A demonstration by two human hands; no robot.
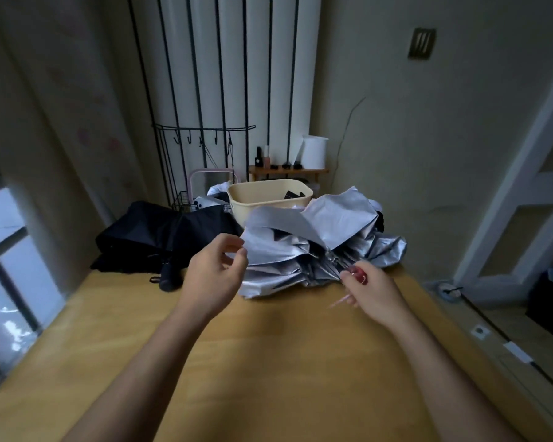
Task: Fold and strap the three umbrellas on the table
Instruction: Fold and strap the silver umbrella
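Indoors, silver umbrella (332,224) lies on wooden table (268,352).

Person's bare left forearm (147,362), uncovered along its whole visible length, bare right forearm (444,362) likewise, bare left hand (214,279) with slim fingers, bare right hand (372,291), both wrists uncovered

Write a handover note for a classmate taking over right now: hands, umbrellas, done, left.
Hands: left hand pinches a canopy flap of the silver umbrella; right hand grips its red handle.
The black umbrella lies loose on the table, far left. A third is not clearly seen.
Done: nothing visibly strapped.
Left: fold and strap the silver umbrella, then the others.
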